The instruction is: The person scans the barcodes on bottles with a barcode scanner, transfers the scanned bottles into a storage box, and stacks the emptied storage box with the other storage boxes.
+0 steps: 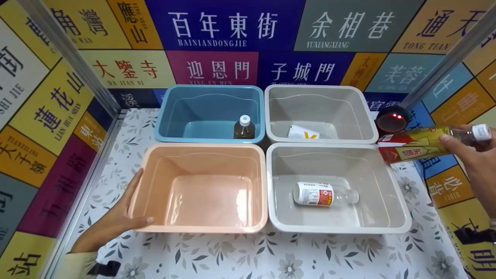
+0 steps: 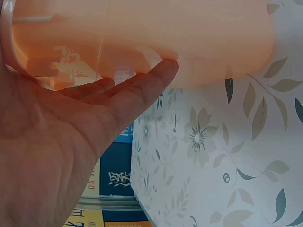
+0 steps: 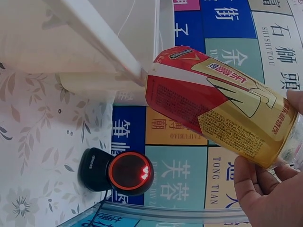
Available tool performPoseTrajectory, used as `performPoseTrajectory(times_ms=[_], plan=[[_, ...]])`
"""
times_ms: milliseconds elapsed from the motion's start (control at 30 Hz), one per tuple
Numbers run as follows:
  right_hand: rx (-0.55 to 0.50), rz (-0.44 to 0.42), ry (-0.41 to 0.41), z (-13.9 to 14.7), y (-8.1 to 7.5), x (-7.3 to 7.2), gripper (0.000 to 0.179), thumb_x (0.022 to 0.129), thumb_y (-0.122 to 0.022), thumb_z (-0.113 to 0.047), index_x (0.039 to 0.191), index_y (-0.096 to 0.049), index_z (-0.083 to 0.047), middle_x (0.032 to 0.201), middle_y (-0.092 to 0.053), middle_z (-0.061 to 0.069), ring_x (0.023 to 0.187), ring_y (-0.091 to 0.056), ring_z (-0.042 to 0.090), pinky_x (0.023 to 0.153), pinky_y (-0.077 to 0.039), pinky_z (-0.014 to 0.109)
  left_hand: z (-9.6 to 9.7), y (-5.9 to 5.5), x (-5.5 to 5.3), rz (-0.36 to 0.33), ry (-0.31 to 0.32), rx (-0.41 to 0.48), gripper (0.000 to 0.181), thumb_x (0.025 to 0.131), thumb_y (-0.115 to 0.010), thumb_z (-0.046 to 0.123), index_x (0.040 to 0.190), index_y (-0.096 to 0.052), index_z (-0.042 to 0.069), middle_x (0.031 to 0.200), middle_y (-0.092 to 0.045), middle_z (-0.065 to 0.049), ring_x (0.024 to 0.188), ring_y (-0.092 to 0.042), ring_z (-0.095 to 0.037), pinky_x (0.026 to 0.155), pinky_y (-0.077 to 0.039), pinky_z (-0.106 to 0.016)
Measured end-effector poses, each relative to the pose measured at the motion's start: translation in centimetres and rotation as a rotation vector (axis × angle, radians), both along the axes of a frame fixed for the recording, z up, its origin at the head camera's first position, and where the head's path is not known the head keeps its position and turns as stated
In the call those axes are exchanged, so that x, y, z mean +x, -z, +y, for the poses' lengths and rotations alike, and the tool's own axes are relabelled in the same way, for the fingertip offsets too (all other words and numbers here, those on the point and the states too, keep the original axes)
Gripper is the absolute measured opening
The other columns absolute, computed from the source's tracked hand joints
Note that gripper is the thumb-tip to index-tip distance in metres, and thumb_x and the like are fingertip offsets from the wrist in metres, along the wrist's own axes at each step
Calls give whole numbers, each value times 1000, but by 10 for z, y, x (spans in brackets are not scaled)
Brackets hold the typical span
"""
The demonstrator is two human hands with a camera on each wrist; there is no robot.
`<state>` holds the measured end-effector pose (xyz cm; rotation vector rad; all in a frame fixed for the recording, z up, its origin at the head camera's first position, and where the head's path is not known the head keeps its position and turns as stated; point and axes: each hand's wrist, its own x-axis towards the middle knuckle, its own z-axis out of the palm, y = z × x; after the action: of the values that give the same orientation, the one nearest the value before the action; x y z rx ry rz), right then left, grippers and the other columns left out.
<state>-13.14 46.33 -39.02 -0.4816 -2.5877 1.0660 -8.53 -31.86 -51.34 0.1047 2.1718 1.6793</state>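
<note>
My right hand point(image 1: 471, 155) grips a bottle point(image 1: 416, 143) with a red and yellow label near its white-capped end, at the right. The bottle lies nearly sideways, its base pointing left, close to the right bins' rims. In the right wrist view the same bottle point(image 3: 218, 104) is seen above a black scanner point(image 3: 118, 172) with a lit red ring. At the left, my left hand point(image 1: 116, 217) touches the peach bin point(image 1: 201, 228), thumb on its front rim corner. The left wrist view shows straight fingers point(image 2: 137, 92) against that bin's outer wall point(image 2: 213, 42).
A blue bin point(image 1: 209, 140) holds a dark bottle point(image 1: 244, 128) with a white cap. The back grey bin point(image 1: 321, 88) contains a white item point(image 1: 302, 132) with a yellow mark. A clear bottle point(image 1: 323, 193) lies in the front grey bin point(image 1: 341, 229). Sign-printed panels surround the floral tabletop point(image 1: 290, 259).
</note>
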Motion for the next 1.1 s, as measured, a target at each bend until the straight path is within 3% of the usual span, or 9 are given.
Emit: performPoseTrajectory(times_ms=[167, 400, 700, 833, 933, 1067, 1100], plan=[[4, -7, -10, 5, 2, -1, 59, 97, -64, -46, 150, -42, -33, 146, -52, 13, 93, -59, 14, 70, -45, 7, 0, 0, 0, 0, -10, -29, 117, 83, -78, 13, 156, 2, 57, 166, -9, -9, 120, -49, -43, 88, -51, -44], [1, -23, -9, 8, 4, -2, 60, 97, -64, -48, 151, -40, -36, 148, -52, 14, 91, -60, 17, 65, -47, 8, 0, 0, 0, -11, -12, -31, 117, 83, -78, 13, 155, 3, 58, 166, -6, -8, 120, -48, -43, 89, -51, -45], [-38, -33, 17, 10, 9, -2, 63, 97, -63, -48, 153, -38, -35, 152, -48, 8, 101, -55, 22, 69, -44, 7, -1, 0, 0, 4, 7, -20, 116, 84, -76, 11, 156, 3, 57, 166, -6, -9, 124, -45, -43, 91, -50, -44], [-36, -49, 30, 11, 10, -4, 63, 96, -62, -50, 153, -38, -37, 152, -48, 5, 104, -53, 25, 88, -53, 25, -1, 0, 1, 3, 2, -28, 116, 84, -76, 12, 156, 3, 57, 165, -7, -12, 122, -46, -43, 90, -50, -45], [-33, -59, 42, 12, 11, -5, 64, 96, -63, -51, 153, -38, -38, 153, -48, 5, 106, -52, 27, 94, -52, 32, -1, 0, 1, 4, 0, -35, 116, 83, -76, 13, 156, 3, 57, 166, -6, -11, 122, -45, -43, 90, -49, -45], [-26, -74, 51, 14, 14, -6, 66, 95, -62, -53, 154, -35, -39, 153, -47, 6, 105, -53, 28, 75, -48, 16, 0, 0, 0, 0, -4, -32, 116, 84, -77, 13, 155, 3, 58, 166, -6, -11, 124, -45, -43, 91, -49, -44], [-22, -75, 55, 14, 15, -6, 66, 95, -62, -53, 154, -35, -39, 154, -47, 6, 106, -53, 28, 77, -48, 17, 0, 0, 0, -4, -6, -30, 116, 84, -77, 13, 155, 3, 58, 166, -7, -11, 124, -45, -43, 91, -50, -44]])
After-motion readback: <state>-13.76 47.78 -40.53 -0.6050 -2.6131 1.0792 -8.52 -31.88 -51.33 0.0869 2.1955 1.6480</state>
